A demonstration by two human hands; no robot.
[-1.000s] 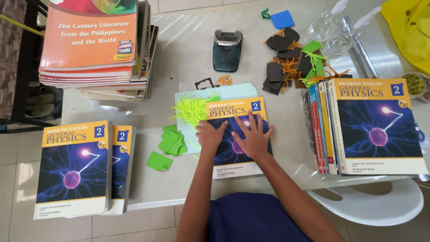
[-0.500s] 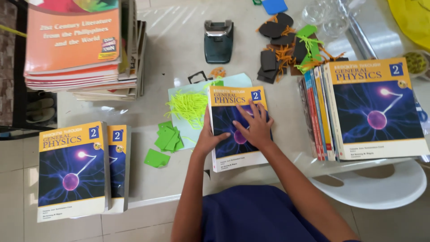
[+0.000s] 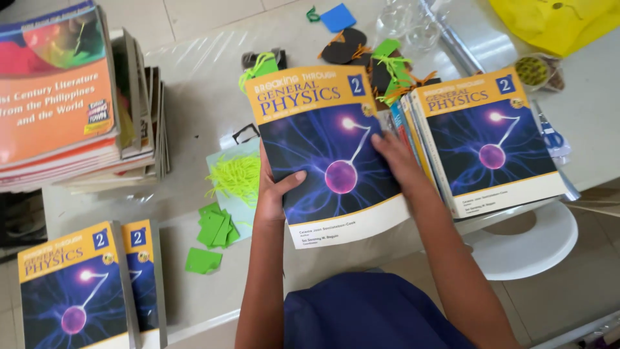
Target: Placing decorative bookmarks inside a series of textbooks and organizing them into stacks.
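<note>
Surface: a pale glossy table (image 3: pixel 194 84), tiled floor beyond it and a white plastic chair (image 3: pixel 536 239) below the right arm.
Far left of the left hand: a tall stack of orange-covered paperback books (image 3: pixel 58 110), and nearer the person two blue-and-yellow textbooks (image 3: pixel 77 284) lying side by side.
Just left of the left hand: a tuft of shredded yellow-green paper (image 3: pixel 236 176) on a pale card, with green paper squares (image 3: pixel 213 229) below it.
Left hand (image 3: pixel 272 194): curled round the left edge of the book, thumb across the cover, fingers hidden underneath.
Held book: a blue textbook with a yellow top band and a glowing globe on its cover (image 3: pixel 323 148), between both hands, tilted, its upper end over the scraps.
Beyond the hands: black, green and orange paper cut-outs (image 3: pixel 381 61).
Right hand (image 3: pixel 395 154): fingers flat on the book's right edge; how far it wraps underneath I cannot tell.
Right of the right hand: a pile of matching textbooks (image 3: pixel 491 142), just beside it.
Far right: a yellow bag (image 3: pixel 562 22).
</note>
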